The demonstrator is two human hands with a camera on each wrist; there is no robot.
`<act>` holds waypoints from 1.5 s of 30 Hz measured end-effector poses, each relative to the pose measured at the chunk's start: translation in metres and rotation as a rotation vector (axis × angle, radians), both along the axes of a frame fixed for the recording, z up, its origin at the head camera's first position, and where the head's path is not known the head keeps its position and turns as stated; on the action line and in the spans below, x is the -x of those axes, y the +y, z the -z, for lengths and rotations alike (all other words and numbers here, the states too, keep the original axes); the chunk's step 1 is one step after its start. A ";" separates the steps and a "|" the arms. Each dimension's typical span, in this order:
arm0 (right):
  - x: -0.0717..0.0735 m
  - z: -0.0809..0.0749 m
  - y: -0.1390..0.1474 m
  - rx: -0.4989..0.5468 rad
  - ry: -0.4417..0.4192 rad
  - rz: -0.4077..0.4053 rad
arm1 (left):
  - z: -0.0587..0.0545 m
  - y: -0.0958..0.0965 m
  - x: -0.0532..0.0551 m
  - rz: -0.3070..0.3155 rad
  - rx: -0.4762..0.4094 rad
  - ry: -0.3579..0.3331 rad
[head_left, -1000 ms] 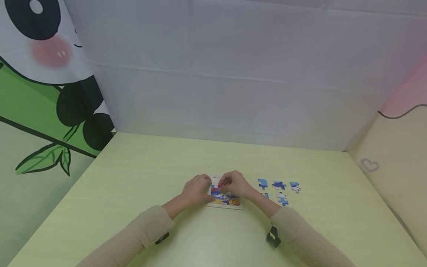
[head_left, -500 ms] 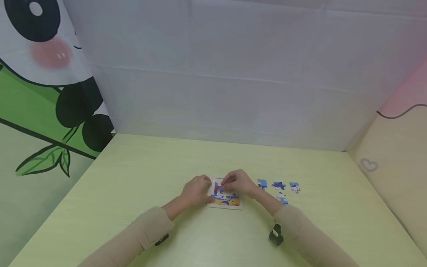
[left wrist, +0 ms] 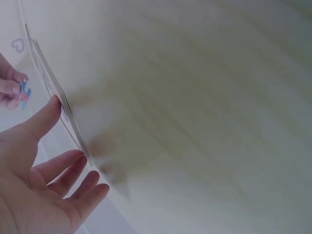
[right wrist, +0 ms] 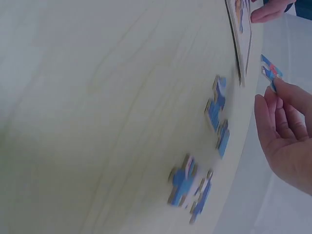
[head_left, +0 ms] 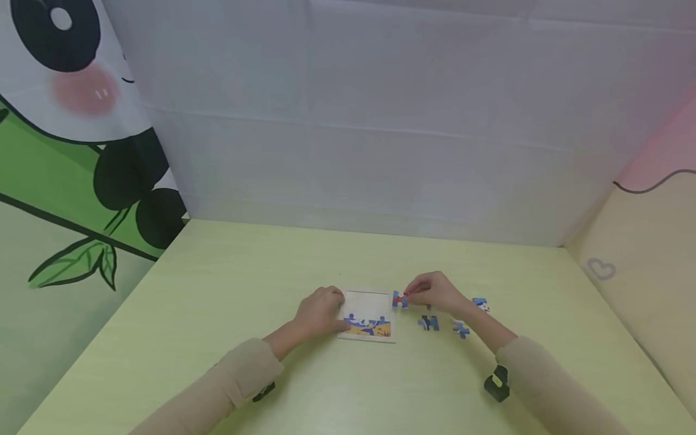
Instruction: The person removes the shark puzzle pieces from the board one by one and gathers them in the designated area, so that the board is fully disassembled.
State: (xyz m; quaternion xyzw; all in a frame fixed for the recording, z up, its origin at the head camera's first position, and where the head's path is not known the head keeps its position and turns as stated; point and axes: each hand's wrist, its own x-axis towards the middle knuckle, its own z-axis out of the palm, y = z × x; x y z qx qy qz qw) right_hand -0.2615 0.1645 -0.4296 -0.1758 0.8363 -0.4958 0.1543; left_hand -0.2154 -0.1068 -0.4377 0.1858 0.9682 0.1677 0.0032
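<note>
My right hand [head_left: 437, 293] pinches a blue jigsaw piece [head_left: 399, 299] with a red patch between thumb and fingertips. It holds the piece over the right edge of the puzzle tray [head_left: 367, 340]. In the right wrist view, that jigsaw piece [right wrist: 271, 69] stands tilted at the fingertips. My left hand [head_left: 321, 311] rests at the tray's left side, thumb and fingers spread along its edge. The left wrist view has the thumb [left wrist: 48, 117] against the tray edge [left wrist: 61, 92]. Joined blue and orange pieces [head_left: 370, 326] fill the tray's near part; its far part shows pale backing.
Right of the tray lie loose jigsaw pieces: a blue one [head_left: 428, 322], a blue and white one [head_left: 461, 329] and another [head_left: 481, 304] farther back. The right hand partly covers one more. A pale cloth wall [head_left: 380, 181] rises behind the table [head_left: 261, 260].
My right hand has lifted the blue and red piece off the tray's far part and moved right, baring the backing there. The left hand has stayed at the tray's left side.
</note>
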 end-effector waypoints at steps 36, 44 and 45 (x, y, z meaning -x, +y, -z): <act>-0.024 0.015 0.161 -0.096 -0.168 -0.004 | 0.008 -0.004 0.001 -0.009 -0.008 -0.002; -0.024 0.016 0.159 -0.215 -0.024 0.004 | 0.008 -0.003 0.002 -0.007 0.003 0.003; -0.023 0.016 0.158 -0.226 -0.005 0.004 | 0.007 -0.003 0.002 -0.008 0.002 0.002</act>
